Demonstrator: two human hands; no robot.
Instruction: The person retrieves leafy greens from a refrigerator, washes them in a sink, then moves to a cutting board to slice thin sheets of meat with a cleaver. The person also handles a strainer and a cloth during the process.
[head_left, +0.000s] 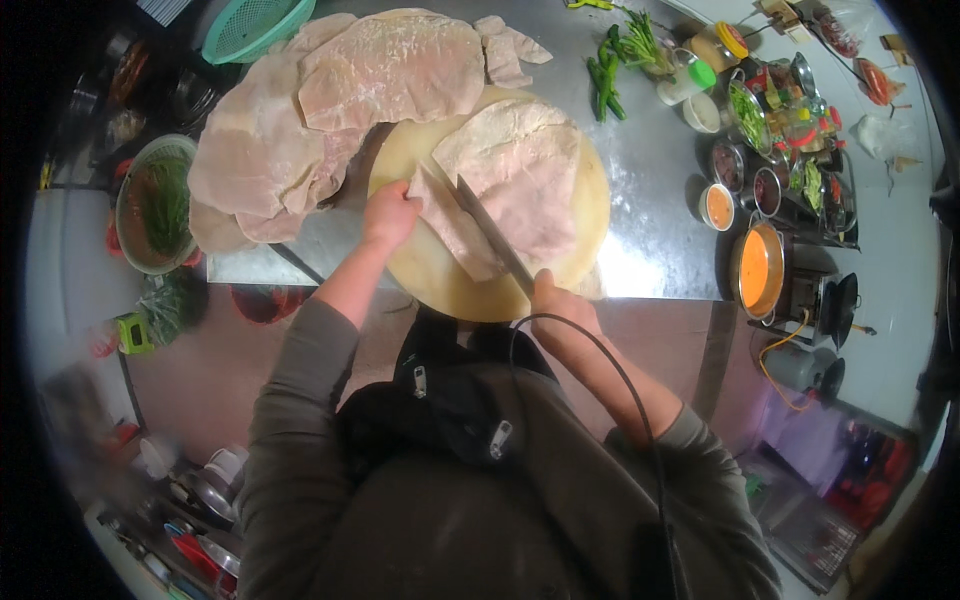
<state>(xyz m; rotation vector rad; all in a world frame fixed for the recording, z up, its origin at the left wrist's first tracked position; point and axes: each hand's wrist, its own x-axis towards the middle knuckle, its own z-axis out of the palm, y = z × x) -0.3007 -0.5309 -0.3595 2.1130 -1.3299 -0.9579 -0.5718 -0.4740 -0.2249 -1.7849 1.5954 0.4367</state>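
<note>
My left hand (391, 215) pinches the upper left edge of a long strip of pale pink skin or meat (459, 229) on a round cutting board (594, 196). In my right hand (564, 313) is the handle of a knife, its long blade (489, 231) lying along the line between the strip and a larger piece of the same pale sheet (529, 180). Whether the strip is fully parted from that piece, I cannot tell. Beyond the board, to the left, more large sheets (259, 139) are heaped on the metal table.
Green chillies (604, 79) and scallions (643, 45) lie at the table's (649, 259) back right. Along its right side stand jars, bowls and a pot of orange liquid (759, 270). A teal basket (259, 28) and a colander of greens (159, 202) are at the left.
</note>
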